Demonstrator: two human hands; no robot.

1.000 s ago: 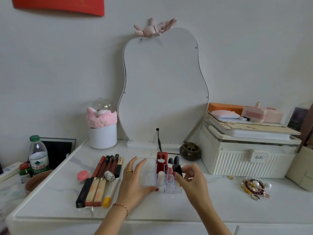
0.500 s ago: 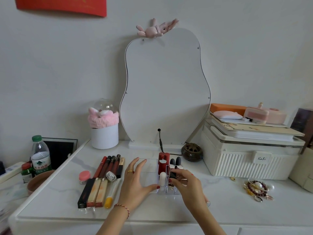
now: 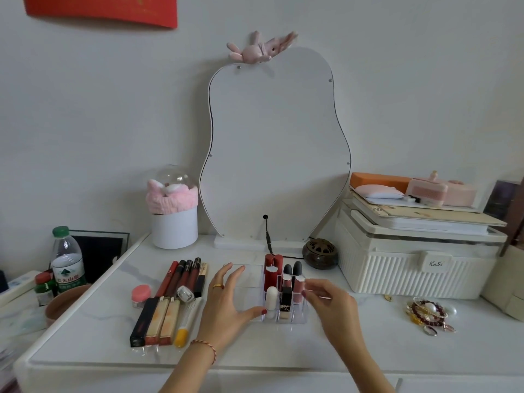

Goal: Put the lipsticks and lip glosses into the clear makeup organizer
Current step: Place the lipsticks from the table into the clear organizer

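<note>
My left hand [image 3: 226, 302] lies flat, steadying the organizer [image 3: 249, 282]; my right hand [image 3: 330, 303] hovers loose, holding nothing. Next: lift 1 gloss [image 3: 170, 282], drop it upright.

Soft, even daylight across the whole scene, no hard shadows; only faint ones sit under the lip gloss tubes [image 3: 170, 304] and beside the white storage box [image 3: 408, 268]. The wall [image 3: 85, 123] dims to grey toward the corners. The right hand [image 3: 334, 310] smears with motion blur. Wide-angle bending curves the table edge [image 3: 255, 370] and tilts things at far left and right. Mild compression softness throughout.
</note>
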